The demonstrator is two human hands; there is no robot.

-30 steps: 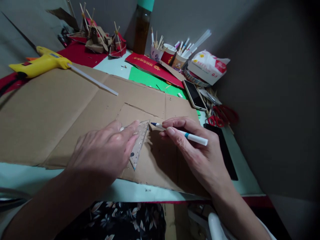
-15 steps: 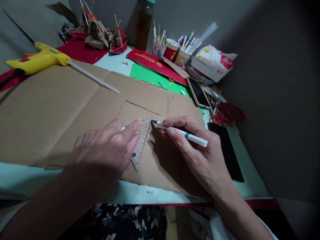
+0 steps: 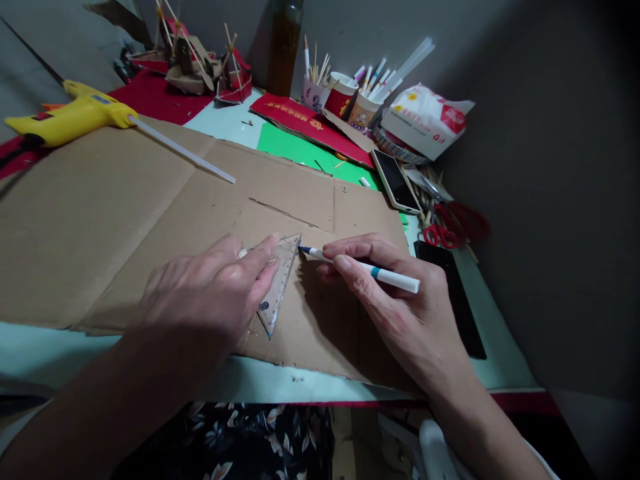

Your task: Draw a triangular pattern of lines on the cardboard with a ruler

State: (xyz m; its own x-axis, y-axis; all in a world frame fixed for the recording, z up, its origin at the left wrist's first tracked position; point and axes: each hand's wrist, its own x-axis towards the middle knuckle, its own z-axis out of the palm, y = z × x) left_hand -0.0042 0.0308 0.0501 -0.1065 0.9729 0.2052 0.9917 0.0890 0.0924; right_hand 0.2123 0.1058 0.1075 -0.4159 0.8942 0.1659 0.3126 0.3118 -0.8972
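A large flattened cardboard sheet (image 3: pixel 125 213) covers most of the table. My left hand (image 3: pixel 210 293) lies flat on a clear plastic set square (image 3: pixel 280 280), fingers stretched out, pressing it onto the cardboard. My right hand (image 3: pixel 395 300) is closed in a pinch on a white pen (image 3: pixel 370 268) with a blue band. The pen's blue tip touches the cardboard at the set square's upper corner.
A yellow glue gun (image 3: pixel 70 120) with a long glue stick lies at the back left. Behind are stick-and-cardboard models (image 3: pixel 195 63), a dark bottle (image 3: pixel 283 47), cups of pens (image 3: pixel 350 100), a phone (image 3: pixel 397 181), red scissors (image 3: pixel 443 233), green paper (image 3: pixel 305 152) and a snack bag (image 3: pixel 425 120).
The pen tip has edged slightly up along the set square's corner. Both hands hold nearly the same places; the view has shifted a little.
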